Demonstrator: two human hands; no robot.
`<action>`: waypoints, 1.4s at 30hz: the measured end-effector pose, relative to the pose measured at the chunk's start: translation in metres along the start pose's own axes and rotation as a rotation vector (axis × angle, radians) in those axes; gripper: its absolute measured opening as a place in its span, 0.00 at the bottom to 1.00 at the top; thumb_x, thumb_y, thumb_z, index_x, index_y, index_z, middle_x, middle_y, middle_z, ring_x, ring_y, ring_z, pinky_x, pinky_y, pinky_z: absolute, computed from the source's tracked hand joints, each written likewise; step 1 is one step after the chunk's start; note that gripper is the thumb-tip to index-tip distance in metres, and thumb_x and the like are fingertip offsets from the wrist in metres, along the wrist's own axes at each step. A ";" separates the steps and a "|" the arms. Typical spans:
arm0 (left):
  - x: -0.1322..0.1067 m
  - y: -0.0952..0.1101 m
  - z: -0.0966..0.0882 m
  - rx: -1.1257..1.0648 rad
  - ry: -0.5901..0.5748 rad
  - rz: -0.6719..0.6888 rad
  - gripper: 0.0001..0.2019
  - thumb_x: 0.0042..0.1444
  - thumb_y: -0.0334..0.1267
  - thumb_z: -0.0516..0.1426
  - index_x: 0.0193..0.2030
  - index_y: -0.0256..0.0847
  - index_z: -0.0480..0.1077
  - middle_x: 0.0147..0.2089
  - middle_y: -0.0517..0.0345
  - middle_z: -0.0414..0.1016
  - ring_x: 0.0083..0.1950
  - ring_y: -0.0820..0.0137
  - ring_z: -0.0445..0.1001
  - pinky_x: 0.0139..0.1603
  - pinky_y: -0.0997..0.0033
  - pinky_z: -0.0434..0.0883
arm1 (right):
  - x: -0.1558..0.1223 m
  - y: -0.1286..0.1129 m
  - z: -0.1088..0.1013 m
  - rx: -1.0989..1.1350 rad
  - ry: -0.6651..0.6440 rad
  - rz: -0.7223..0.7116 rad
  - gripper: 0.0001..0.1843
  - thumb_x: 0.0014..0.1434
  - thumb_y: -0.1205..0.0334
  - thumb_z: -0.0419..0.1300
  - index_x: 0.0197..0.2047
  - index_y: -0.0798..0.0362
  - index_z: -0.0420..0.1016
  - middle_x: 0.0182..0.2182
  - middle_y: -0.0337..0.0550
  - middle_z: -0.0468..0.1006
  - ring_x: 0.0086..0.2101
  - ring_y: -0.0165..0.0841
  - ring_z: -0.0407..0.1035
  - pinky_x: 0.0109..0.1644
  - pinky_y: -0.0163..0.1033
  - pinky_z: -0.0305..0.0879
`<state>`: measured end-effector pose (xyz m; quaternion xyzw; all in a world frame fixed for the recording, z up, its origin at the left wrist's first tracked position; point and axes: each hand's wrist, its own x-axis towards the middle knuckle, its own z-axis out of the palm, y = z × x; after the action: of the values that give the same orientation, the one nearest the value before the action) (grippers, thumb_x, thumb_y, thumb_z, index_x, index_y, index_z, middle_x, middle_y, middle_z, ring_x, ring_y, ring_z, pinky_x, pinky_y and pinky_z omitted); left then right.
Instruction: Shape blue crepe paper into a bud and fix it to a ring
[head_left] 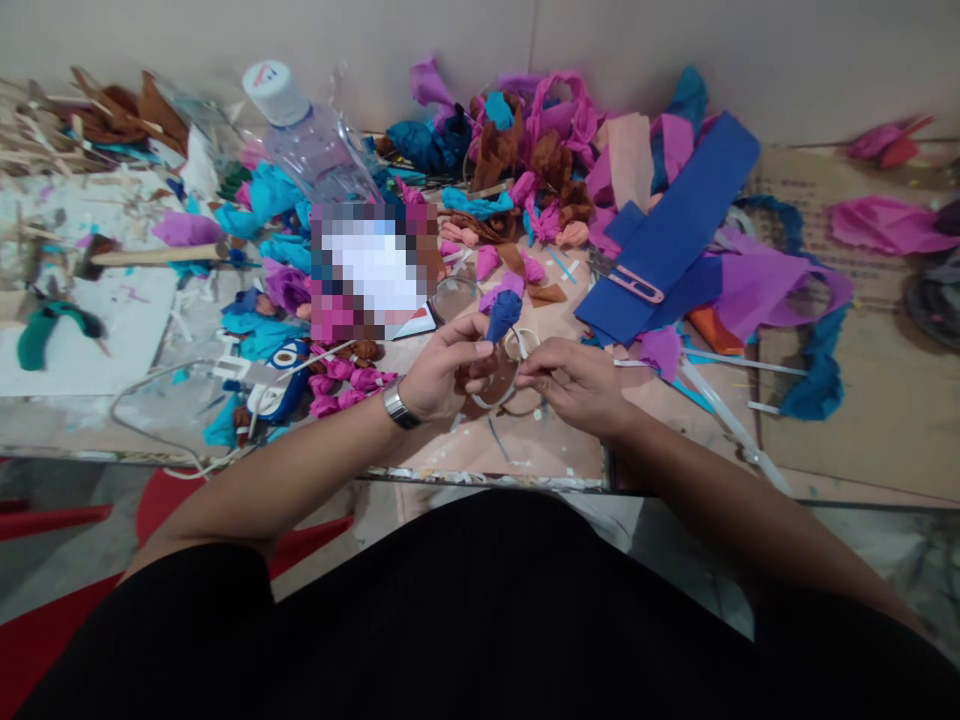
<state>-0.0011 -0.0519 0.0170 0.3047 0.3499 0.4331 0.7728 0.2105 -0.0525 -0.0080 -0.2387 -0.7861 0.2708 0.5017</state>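
Between the fingers of my left hand [455,370] is a blue crepe-paper flower [505,314], its rolled head pointing up and away from me. My right hand [577,385] pinches a thin white strip [523,345] just to the right of the flower; the strip curves down between the two hands. Behind them on the table lies a roll of tape [523,343], partly covered by the strip. Several pink paper buds [349,385] lie left of my left wrist. Blue crepe paper [660,235] with a pink-handled cutter [637,283] on it sits beyond my right hand.
A clear plastic bottle [319,150] stands at the back left. Coloured paper flowers and scraps [555,130] heap along the wall. Green-handled pliers [41,330] lie far left, a white cable [142,385] near the front edge, and cardboard [862,400] at right.
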 end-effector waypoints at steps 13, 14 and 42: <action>0.000 0.002 0.001 -0.010 -0.007 -0.002 0.22 0.42 0.41 0.76 0.35 0.39 0.68 0.29 0.65 0.64 0.22 0.83 0.55 0.17 0.85 0.50 | 0.000 0.000 0.000 -0.006 0.001 -0.006 0.04 0.69 0.59 0.69 0.44 0.47 0.80 0.33 0.39 0.84 0.32 0.30 0.77 0.40 0.36 0.71; 0.000 0.002 0.001 -0.011 -0.007 -0.005 0.22 0.42 0.41 0.76 0.35 0.39 0.68 0.28 0.65 0.64 0.22 0.83 0.55 0.17 0.85 0.50 | 0.000 0.000 0.000 -0.010 0.000 -0.002 0.04 0.69 0.59 0.69 0.44 0.47 0.80 0.33 0.39 0.84 0.32 0.30 0.77 0.40 0.36 0.71; -0.002 0.005 0.004 0.006 -0.011 -0.030 0.22 0.41 0.41 0.76 0.33 0.38 0.68 0.30 0.63 0.67 0.21 0.84 0.54 0.17 0.85 0.50 | 0.000 0.001 -0.003 -0.052 -0.102 0.031 0.10 0.76 0.54 0.61 0.42 0.48 0.76 0.31 0.38 0.81 0.31 0.30 0.75 0.38 0.35 0.68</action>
<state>-0.0006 -0.0524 0.0239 0.3044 0.3513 0.4188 0.7801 0.2129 -0.0511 -0.0077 -0.2500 -0.8136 0.2697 0.4504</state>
